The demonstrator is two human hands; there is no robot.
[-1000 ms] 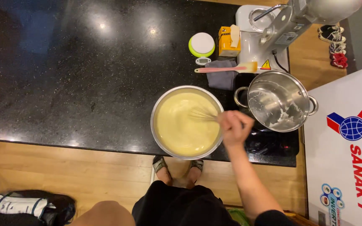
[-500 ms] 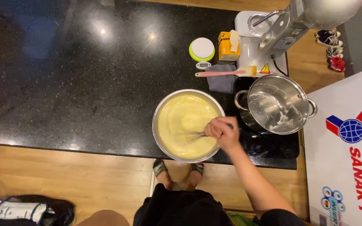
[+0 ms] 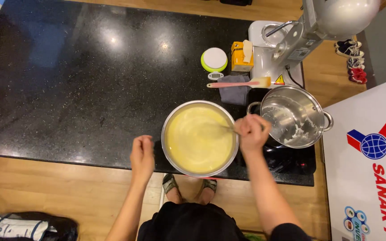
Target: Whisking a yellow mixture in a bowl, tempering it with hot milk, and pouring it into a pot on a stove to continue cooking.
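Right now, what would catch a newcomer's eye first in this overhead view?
The big steel bowl of pale yellow batter at the near edge of the black countertop, with the right hand working a whisk in it. The left hand hangs just left of the bowl; whether it touches the rim is unclear. To the right sits a smeared steel pot, and behind it a stand mixer.

Right hand point(image 3: 252, 131) clenched in a fist, left hand point(image 3: 142, 154) loosely curled, forearms extended.
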